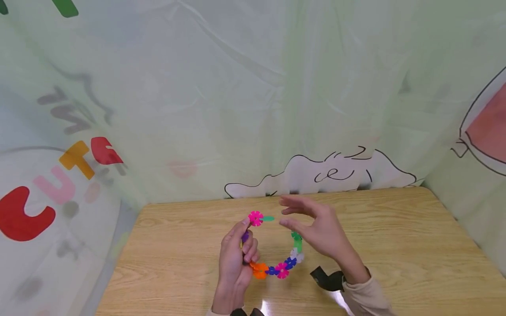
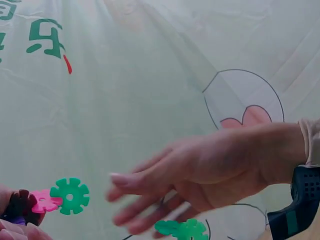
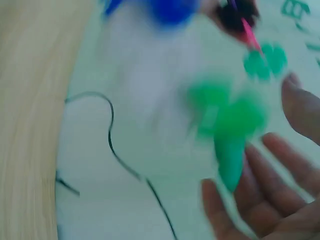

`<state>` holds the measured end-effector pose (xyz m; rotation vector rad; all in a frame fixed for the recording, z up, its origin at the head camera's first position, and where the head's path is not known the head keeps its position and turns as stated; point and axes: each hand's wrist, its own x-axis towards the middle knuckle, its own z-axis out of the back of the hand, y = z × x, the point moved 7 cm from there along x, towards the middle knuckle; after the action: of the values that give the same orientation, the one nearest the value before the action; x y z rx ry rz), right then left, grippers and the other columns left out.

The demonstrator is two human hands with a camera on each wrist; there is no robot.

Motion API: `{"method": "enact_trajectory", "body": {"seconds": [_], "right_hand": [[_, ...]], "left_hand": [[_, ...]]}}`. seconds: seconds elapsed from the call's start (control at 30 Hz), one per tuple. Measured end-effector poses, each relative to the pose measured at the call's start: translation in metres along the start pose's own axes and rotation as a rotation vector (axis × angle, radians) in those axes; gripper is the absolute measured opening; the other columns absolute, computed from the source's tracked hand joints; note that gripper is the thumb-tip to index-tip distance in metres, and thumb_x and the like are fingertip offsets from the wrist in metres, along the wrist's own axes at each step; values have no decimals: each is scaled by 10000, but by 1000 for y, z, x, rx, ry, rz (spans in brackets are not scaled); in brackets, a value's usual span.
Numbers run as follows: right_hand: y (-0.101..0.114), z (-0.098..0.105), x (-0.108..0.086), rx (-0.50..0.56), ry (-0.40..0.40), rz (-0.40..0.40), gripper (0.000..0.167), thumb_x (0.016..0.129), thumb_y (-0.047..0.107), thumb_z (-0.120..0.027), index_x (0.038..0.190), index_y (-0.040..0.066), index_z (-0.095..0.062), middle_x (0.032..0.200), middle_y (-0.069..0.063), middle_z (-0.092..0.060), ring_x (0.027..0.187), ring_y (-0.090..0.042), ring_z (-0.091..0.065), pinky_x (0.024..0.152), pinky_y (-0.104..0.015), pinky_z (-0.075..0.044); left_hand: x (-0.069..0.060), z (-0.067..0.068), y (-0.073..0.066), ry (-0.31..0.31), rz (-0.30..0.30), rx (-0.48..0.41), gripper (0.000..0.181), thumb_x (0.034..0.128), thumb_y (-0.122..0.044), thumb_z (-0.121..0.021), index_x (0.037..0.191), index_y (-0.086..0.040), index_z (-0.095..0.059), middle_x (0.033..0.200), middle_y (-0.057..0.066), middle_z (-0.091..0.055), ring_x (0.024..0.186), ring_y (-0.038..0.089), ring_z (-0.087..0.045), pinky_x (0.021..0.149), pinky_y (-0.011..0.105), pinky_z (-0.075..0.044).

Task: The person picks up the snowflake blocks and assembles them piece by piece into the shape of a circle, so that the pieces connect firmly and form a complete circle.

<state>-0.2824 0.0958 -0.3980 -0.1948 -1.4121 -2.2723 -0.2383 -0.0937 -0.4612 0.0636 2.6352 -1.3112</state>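
My left hand grips a curved chain of notched plastic snowflake discs above the table, thumb and fingers around its left side. Orange, blue, pink, white and green discs bend round to the right. At the upper end, a pink disc joins a green disc seen edge-on in the head view. A gap separates it from the other end, where linked green discs hang. Over that gap my right hand has its fingers extended and holds nothing; in the right wrist view, its fingers are close to the blurred green end discs.
A wooden table lies beneath both hands. Behind it hangs a pale printed sheet with letters and drawings, which also runs along the sides. A black strap wraps the right wrist, its end sticking out to the left.
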Motion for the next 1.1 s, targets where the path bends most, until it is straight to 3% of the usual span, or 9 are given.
{"method": "enact_trajectory", "body": {"seconds": [0.1, 0.2, 0.33, 0.43, 0.5, 0.63, 0.8, 0.97, 1.1], "right_hand": [[-22, 12, 3, 93, 92, -147, 378, 1064, 285, -665, 1365, 57, -646, 1243, -101, -763, 1096, -211, -759, 970, -299, -620], [-39, 13, 3, 202, 252, -245, 428, 1141, 304, -498, 1356, -52, -597, 1243, -183, -731, 1112, -253, -744, 1009, -345, -613], [-44, -3, 1, 343, 454, -275, 438, 1160, 307, -427, 1293, -79, -586, 1231, -204, -712, 1141, -303, -710, 1045, -418, -593], [-38, -17, 0, 423, 515, -263, 353, 1149, 289, -464, 1172, -39, -592, 1186, -188, -731, 1125, -295, -707, 1017, -435, -575], [-32, -21, 0, 440, 501, -237, 313, 1143, 263, -485, 1105, -32, -584, 1133, -162, -743, 1106, -261, -724, 990, -413, -571], [-15, -20, 0, 446, 393, -188, 280, 1132, 213, -513, 1069, -51, -585, 1043, -113, -723, 1038, -192, -744, 954, -345, -606], [5, -17, -3, 465, 279, -121, 250, 1115, 172, -552, 1049, -64, -604, 974, -77, -701, 925, -205, -717, 929, -319, -630], [12, -14, -6, 446, 221, -99, 199, 1104, 150, -571, 1013, -24, -607, 938, -29, -686, 886, -233, -689, 935, -292, -616], [17, -11, -8, 423, 203, -82, 173, 1092, 133, -588, 994, -7, -612, 938, -29, -669, 881, -262, -671, 907, -289, -606]], "left_hand": [[0, 1, -3, -8, -12, -50, 329, 1073, -315, -619, 801, -192, -482, 557, -115, -322, 413, 17, -344, 442, 130, -339], [-2, 4, -7, -24, -31, -86, 283, 1086, -318, -592, 844, -194, -514, 565, -116, -317, 415, 13, -344, 451, 126, -335], [-4, 6, -10, -39, -38, -105, 194, 1100, -328, -566, 954, -201, -588, 574, -118, -310, 420, 15, -338, 459, 128, -324], [-4, 5, -11, -33, -34, -100, 215, 1096, -340, -573, 936, -198, -558, 570, -117, -310, 420, 19, -340, 456, 132, -323], [-4, 4, -12, -22, -33, -90, 225, 1089, -343, -586, 925, -195, -548, 567, -117, -316, 418, 20, -346, 453, 134, -330], [-7, -1, -14, 22, -38, -64, 268, 1081, -323, -600, 854, -198, -530, 555, -120, -330, 410, 13, -366, 440, 132, -353], [-12, -8, -16, 89, -30, -30, 282, 1076, -304, -610, 812, -215, -563, 547, -122, -337, 408, 7, -369, 431, 128, -369], [-16, -13, -17, 121, -11, -21, 289, 1072, -320, -622, 802, -224, -585, 553, -119, -344, 414, 15, -371, 438, 138, -357], [-19, -17, -19, 185, -25, -28, 259, 1083, -294, -597, 836, -227, -637, 543, -132, -356, 404, -3, -378, 424, 126, -352]]}}
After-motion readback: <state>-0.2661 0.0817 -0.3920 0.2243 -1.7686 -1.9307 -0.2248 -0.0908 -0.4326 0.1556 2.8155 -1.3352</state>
